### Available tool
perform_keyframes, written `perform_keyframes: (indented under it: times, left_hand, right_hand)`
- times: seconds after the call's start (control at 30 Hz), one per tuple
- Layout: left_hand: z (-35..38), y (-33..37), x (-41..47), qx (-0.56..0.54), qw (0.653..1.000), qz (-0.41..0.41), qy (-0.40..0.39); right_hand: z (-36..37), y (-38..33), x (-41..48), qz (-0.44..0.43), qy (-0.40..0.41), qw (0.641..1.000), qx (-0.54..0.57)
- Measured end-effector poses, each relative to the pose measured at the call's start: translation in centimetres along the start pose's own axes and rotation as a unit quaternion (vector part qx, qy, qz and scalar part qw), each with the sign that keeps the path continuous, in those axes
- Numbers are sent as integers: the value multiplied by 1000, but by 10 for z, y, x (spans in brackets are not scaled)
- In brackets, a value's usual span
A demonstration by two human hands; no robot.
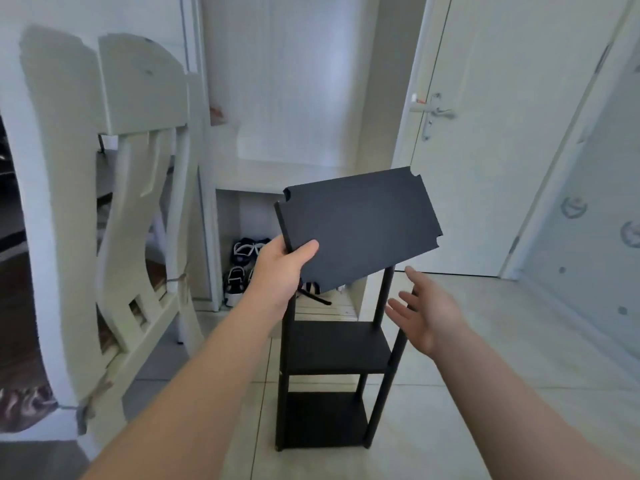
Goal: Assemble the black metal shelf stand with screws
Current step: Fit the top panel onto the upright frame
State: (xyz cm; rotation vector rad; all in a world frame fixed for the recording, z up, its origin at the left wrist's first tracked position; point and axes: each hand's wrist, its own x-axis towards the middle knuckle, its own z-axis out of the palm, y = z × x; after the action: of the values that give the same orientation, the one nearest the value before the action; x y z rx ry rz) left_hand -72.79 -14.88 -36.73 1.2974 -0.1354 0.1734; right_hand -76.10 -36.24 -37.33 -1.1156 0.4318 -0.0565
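My left hand (280, 268) is clamped on the near-left corner of the loose shelf panel (360, 226), thumb on top, and holds it tilted in the air above the stand (332, 372). My right hand (426, 313) is spread and holds nothing. Its palm is turned toward the right-hand posts (384, 296), close to them, though I cannot tell whether a fingertip touches one.

The stand is upright on the tiled floor (485, 375) with two shelves fitted and the posts bare above the upper one. I judge the step in hand to be seating this third panel on top.

To do it well I would take the far edge with the free hand and level the panel. I would then line its notched corners up with the posts and lower all corners together; a tilted entry would likely jam. The frame is tall and narrow, so it may rock. No screws are in view (fastening will have to wait).

A white chair (104, 202) stands close on my left and could crowd that elbow. Beyond the stand, shoes (246, 265) sit under a white cabinet (277, 168), and a white door (502, 150) is further off to the right, well apart.
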Motion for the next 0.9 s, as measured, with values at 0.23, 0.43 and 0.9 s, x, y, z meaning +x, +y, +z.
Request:
perform_keyframes:
  times: [0.23,0.43,0.9]
  left_hand:
    - [-21,-32,39,-35,996,-80,11]
    - [-22,-38,65,59,995,-45,63]
    - [-43,-140,61,348,920,-181,19]
  right_hand:
    - [16,17,52,-15,-70,989,133]
    - [23,20,72,-39,-56,986,152]
    - [24,14,81,-73,12,979,188]
